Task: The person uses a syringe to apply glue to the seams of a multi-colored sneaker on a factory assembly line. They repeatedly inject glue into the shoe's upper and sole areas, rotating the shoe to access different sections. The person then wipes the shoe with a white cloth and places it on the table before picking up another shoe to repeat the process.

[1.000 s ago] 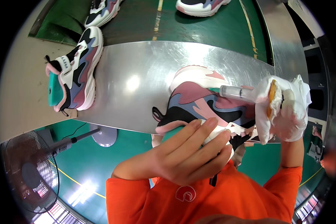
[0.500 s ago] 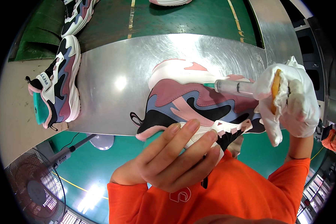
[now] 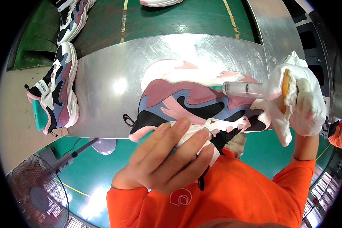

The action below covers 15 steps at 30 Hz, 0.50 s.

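Note:
A sneaker in mauve, blue, black and pink lies on its side, its white sole turned away from me. My left hand, bare, has its fingers curled over the sneaker's tongue and collar. White glove fabric covers my right hand, which is closed around a clear syringe. The syringe's green tip rests at the seam between the mauve upper and the white sole. An orange-yellow piece shows between the gloved fingers; its kind is unclear.
The sneaker lies on a shiny metal worktop. Another sneaker with a teal insert stands at the left. Beyond the worktop, a green surface carries more shoes. A fan stands at the lower left.
The syringe tip has moved a little to the right along the sneaker's seam. The whole view has shifted slightly, and the sneaker appears farther left. Both hands keep their grip.

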Available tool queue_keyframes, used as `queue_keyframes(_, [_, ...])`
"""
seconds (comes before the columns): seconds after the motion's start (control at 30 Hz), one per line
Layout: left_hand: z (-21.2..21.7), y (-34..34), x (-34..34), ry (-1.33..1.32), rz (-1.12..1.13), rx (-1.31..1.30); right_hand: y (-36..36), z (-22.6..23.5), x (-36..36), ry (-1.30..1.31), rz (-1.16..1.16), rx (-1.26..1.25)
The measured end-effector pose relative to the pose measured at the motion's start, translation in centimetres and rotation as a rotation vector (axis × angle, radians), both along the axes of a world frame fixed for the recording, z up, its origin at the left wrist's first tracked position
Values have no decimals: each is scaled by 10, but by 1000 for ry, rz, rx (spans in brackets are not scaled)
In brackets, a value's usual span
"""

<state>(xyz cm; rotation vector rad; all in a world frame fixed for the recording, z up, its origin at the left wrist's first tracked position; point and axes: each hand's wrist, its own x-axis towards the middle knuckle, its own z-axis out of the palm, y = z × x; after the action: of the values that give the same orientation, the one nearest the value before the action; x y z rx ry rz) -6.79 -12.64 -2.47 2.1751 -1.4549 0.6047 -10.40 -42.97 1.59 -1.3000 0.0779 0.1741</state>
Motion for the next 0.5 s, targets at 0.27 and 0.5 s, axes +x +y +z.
queue_keyframes(0.27, [3, -5, 2, 7, -7, 3, -12, 4, -12, -7, -47, -5])
queue_keyframes(0.5, [2, -5, 4, -34, 6, 9, -17, 2, -17, -29, -51, 16])
